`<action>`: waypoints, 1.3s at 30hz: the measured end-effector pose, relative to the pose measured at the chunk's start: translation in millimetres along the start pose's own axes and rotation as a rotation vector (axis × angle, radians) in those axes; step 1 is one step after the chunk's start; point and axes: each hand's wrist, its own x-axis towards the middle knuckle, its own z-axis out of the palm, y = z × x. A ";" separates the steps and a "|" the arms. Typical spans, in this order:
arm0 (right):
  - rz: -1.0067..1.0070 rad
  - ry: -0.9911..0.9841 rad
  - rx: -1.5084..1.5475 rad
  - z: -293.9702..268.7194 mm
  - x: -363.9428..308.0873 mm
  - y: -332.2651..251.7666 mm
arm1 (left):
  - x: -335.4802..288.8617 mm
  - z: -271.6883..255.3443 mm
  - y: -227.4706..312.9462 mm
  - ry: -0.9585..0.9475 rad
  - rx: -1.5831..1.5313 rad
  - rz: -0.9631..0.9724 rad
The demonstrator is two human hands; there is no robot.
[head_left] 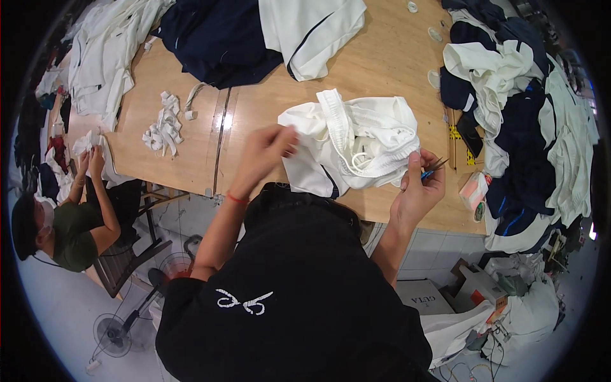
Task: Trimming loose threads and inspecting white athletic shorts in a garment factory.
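A white elastic-waist garment (305, 167) with a gathered band, a white drawstring and a dark stripe lies bunched on the table in front of me. My right hand (421, 184) is at its right edge, thumb and fingertips by the gathered band. Small pointed thread snips (435, 169) with a blue part are held in that hand's curled fingers. At the garment's left side is my left hand (266, 153), smeared by motion. Its fingers look bent, but I cannot make out whether they grip the cloth.
White strip scraps (167, 124) lie left on the wooden table (254, 105). Navy cloth (216, 44) and white garments (312, 35) cover the far side. A garment heap (515, 153) and a phone (470, 135) are at right. Another person (83, 223) handles white cloth at left.
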 end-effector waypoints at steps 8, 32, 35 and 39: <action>-0.006 -0.018 0.010 -12.3 -17.5 -12.8 | 31.0 79.8 0.8 -0.211 -0.498 -0.076; -0.060 -0.470 -0.286 17.1 -31.9 -41.6 | -26.4 47.0 78.5 -0.484 -0.576 0.229; -0.137 -0.714 -0.412 9.1 -23.8 -24.5 | -19.9 50.2 70.6 -0.339 -0.876 0.362; -0.409 -0.582 -0.525 2.0 -33.3 -0.7 | -18.1 47.4 78.4 -0.266 -1.138 0.337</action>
